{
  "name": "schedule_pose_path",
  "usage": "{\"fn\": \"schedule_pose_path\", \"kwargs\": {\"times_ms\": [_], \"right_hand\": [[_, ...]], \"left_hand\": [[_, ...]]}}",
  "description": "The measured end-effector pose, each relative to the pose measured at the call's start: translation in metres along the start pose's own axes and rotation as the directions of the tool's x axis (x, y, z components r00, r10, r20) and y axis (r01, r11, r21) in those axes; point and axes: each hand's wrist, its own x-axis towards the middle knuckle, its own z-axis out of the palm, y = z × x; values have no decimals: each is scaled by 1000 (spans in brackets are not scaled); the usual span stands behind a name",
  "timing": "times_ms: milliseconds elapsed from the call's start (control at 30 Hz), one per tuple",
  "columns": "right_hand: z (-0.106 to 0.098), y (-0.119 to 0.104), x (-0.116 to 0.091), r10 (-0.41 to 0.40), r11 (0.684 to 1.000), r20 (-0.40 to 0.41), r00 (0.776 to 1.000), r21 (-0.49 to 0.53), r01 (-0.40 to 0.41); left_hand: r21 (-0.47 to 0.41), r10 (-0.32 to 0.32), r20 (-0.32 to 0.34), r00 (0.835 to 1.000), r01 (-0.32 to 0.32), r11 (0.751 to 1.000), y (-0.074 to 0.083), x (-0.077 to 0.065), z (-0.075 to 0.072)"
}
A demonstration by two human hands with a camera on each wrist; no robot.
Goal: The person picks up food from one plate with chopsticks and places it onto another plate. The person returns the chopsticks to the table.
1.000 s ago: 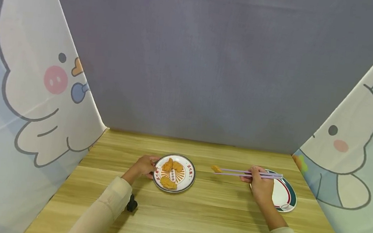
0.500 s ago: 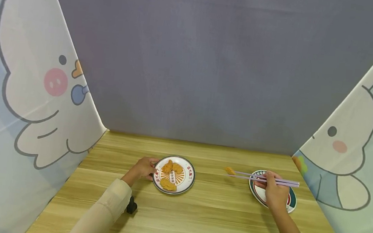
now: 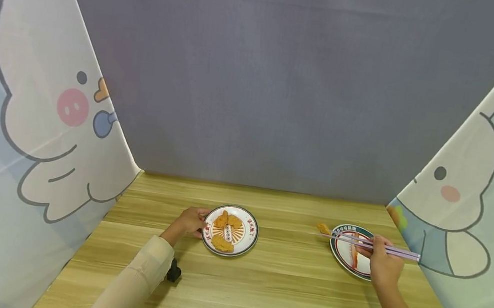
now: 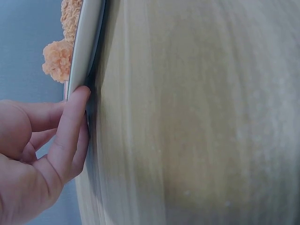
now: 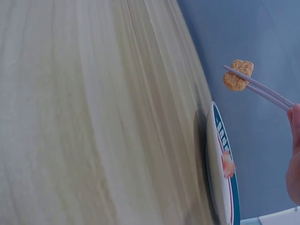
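The left hand (image 3: 190, 221) is pinching the rim of the left plate (image 3: 245, 231) between thumb and fingers, hardly parted — probably to steady it — with three pieces (image 3: 222, 243) lying to the fingers' right. The right hand (image 3: 385, 265) is curling round the chopsticks (image 3: 401, 252) about midway, likely leaving length for the tips, which are clamping a nugget (image 5: 238, 75) in the air, left of those fingers; the right plate (image 3: 364, 268) is resting below them, bearing a red strip (image 3: 354, 255)
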Motion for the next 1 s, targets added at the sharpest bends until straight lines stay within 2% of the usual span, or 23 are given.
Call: {"fn": "schedule_pose_path", "kwargs": {"times_ms": [200, 467, 1000], "right_hand": [[-11, 2, 2, -27, 999, -49, 998, 17, 28], [-22, 1, 4, 15, 1000, -94, 995, 16, -13], [-30, 8, 7, 52, 993, -136, 989, 112, -37]], "left_hand": [[0, 5, 7, 1000, -5, 1000, 1, 1, -1], [9, 4, 7, 1000, -4, 1000, 0, 1, -2], [5, 12, 12, 1000, -12, 1000, 0, 0, -1]]}}
